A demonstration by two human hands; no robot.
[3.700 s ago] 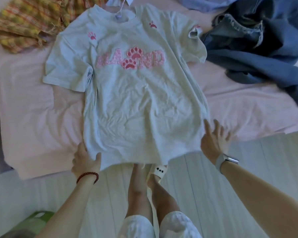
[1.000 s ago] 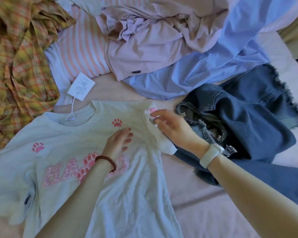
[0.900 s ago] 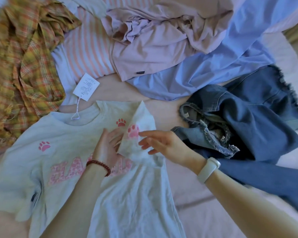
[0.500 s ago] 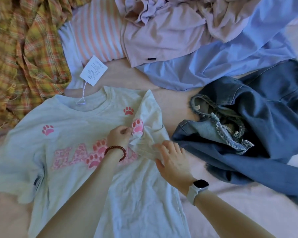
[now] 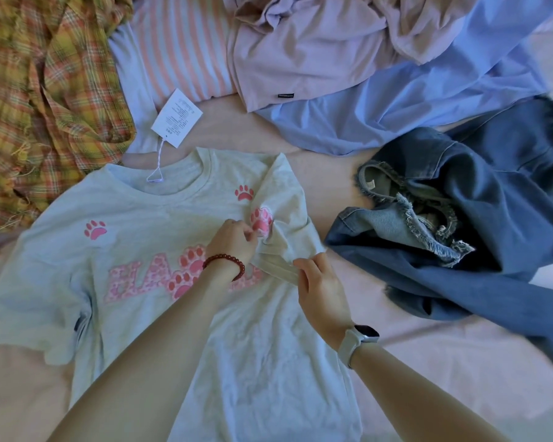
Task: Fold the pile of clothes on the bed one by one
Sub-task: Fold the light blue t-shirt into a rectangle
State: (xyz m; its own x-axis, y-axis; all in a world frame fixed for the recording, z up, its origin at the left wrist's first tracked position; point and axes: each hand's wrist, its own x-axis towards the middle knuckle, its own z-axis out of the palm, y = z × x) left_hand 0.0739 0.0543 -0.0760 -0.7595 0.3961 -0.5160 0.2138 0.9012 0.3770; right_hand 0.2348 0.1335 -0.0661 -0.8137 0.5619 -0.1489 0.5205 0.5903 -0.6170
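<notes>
A pale grey T-shirt [image 5: 147, 237] with pink paw prints and pink lettering lies face up on the pink bed sheet [image 5: 444, 371]. Its right sleeve [image 5: 288, 218] is folded inward over the chest. My left hand [image 5: 233, 240], with a red bead bracelet on the wrist, pinches the folded sleeve next to a paw print. My right hand [image 5: 320, 288], with a white watch on the wrist, pinches the sleeve's hem edge. A white paper tag [image 5: 177, 118] hangs from the collar on a string.
Unfolded clothes ring the shirt: a yellow plaid shirt [image 5: 45, 90] at far left, a pink-striped top [image 5: 179, 49], a mauve garment [image 5: 300, 52], a light blue shirt [image 5: 412, 100] at the back, and frayed denim [image 5: 476, 218] at right.
My view moved from the hem up to the collar. My right hand folded the right sleeve inward over the chest, and both hands now pinch it.
</notes>
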